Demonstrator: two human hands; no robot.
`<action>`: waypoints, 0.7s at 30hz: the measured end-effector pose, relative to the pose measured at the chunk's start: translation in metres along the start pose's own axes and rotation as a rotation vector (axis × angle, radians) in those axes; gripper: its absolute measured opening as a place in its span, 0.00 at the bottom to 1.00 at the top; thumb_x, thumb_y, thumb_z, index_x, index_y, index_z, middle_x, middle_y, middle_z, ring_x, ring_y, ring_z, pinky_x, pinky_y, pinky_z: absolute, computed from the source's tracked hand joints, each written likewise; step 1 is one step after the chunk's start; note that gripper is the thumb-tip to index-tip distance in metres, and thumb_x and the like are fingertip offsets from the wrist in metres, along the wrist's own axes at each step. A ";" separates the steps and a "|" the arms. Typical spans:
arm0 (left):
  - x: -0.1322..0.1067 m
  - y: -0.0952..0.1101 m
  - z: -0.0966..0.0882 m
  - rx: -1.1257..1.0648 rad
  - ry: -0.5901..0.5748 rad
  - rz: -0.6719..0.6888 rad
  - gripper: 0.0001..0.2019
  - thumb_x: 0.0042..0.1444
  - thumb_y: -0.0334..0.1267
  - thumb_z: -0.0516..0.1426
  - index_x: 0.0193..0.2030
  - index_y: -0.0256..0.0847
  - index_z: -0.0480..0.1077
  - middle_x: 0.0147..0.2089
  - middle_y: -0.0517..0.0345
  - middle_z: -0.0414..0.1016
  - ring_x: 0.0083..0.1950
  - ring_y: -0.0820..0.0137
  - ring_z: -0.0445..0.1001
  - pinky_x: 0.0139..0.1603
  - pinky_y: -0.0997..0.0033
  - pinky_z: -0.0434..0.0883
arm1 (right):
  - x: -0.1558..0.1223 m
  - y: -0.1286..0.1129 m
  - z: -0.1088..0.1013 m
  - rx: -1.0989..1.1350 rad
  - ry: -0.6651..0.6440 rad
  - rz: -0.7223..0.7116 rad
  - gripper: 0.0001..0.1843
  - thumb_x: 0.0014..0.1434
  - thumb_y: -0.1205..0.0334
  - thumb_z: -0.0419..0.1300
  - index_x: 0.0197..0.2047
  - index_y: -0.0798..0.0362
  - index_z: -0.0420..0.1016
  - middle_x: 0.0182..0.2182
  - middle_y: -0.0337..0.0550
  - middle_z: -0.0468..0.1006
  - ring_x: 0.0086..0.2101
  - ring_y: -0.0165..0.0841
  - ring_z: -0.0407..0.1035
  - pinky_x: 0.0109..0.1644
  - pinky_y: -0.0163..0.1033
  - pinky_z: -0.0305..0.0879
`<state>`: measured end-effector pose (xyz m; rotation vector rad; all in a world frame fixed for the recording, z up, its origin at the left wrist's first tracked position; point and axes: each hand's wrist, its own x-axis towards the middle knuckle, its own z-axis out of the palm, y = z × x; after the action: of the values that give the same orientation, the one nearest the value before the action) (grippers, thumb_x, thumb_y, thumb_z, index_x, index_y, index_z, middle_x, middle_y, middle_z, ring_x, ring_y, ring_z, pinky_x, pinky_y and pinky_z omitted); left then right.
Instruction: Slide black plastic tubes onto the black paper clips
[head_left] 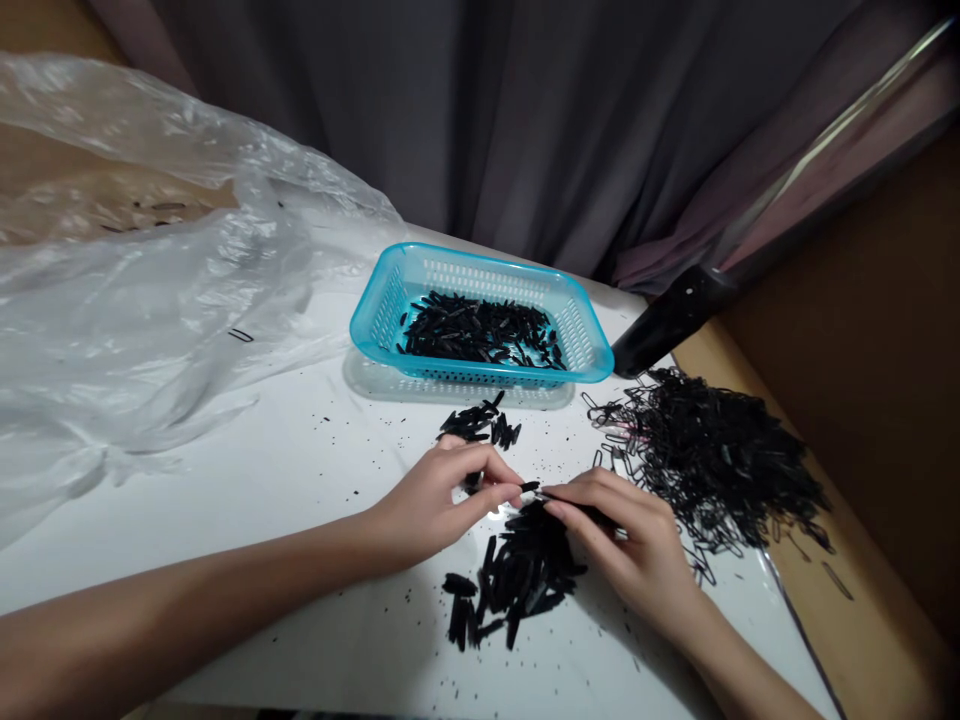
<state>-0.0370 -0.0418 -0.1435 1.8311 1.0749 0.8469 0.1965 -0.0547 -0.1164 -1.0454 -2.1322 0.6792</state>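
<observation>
One small, slim black piece [531,486] is showing dark in my head view, sitting just beyond the loose black heap [525,575] on the white table [337,610]. From the left, I am seeing the left hand [431,500] pinching its left end between thumb and forefinger; its long axis is running nearly level across my view, the free end pointing rightward. Farther right, the right hand [637,535] is pinching a partly hidden dark item [595,513] close by, and whether the two are touching I am not managing to tell.
</observation>
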 end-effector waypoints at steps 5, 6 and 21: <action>0.001 0.003 -0.001 -0.028 0.005 -0.013 0.09 0.65 0.38 0.58 0.36 0.43 0.78 0.33 0.60 0.81 0.39 0.66 0.73 0.44 0.65 0.66 | 0.000 0.000 0.002 0.039 0.045 0.055 0.06 0.66 0.64 0.62 0.43 0.50 0.81 0.31 0.42 0.81 0.31 0.33 0.75 0.34 0.38 0.71; 0.002 0.004 -0.001 -0.033 0.004 -0.011 0.09 0.65 0.38 0.57 0.36 0.43 0.78 0.32 0.60 0.81 0.38 0.66 0.73 0.44 0.65 0.67 | 0.001 0.000 0.002 0.042 0.055 0.060 0.06 0.66 0.63 0.62 0.43 0.50 0.81 0.31 0.42 0.81 0.31 0.34 0.75 0.34 0.38 0.71; 0.001 0.005 0.001 -0.040 0.005 0.002 0.09 0.65 0.37 0.57 0.36 0.43 0.78 0.34 0.60 0.83 0.39 0.66 0.74 0.46 0.64 0.67 | 0.002 -0.002 0.003 0.039 0.065 0.100 0.05 0.65 0.64 0.63 0.40 0.50 0.81 0.30 0.40 0.80 0.30 0.32 0.74 0.35 0.36 0.71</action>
<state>-0.0341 -0.0425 -0.1397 1.7978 1.0526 0.8689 0.1929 -0.0546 -0.1163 -1.1435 -2.0145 0.7210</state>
